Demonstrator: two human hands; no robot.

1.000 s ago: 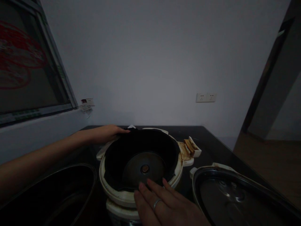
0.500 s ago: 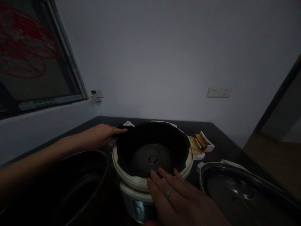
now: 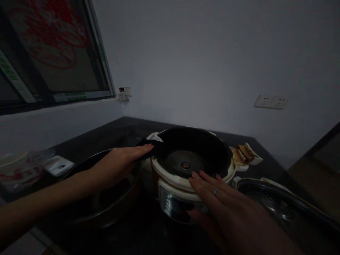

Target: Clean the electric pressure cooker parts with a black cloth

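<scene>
An electric pressure cooker (image 3: 180,207) with a cream-coloured body stands uncovered in the middle. Its dark interior (image 3: 183,163) shows a small round brownish piece (image 3: 185,165) at the centre of the bottom. My right hand (image 3: 225,205), with a ring on one finger, rests on the front right rim, fingers stretched out. My left hand (image 3: 124,159) reaches across a wide dark pot (image 3: 106,216). Its straight fingers lie on a black piece (image 3: 156,147) by the cooker's left rim; the thumb is hidden, and I cannot make out what the piece is.
The cooker's lid (image 3: 273,202) lies at the right, its inside showing. A stained hinge part (image 3: 245,156) sticks out from the cooker's right side. Several items, including a patterned plastic bag (image 3: 23,171) and a white object (image 3: 58,165), sit at the left. Sockets (image 3: 270,101) are on the wall.
My view has swung left and down, so the cooker appears further right and more of the left counter shows. Both hands stay at the cooker's rim.
</scene>
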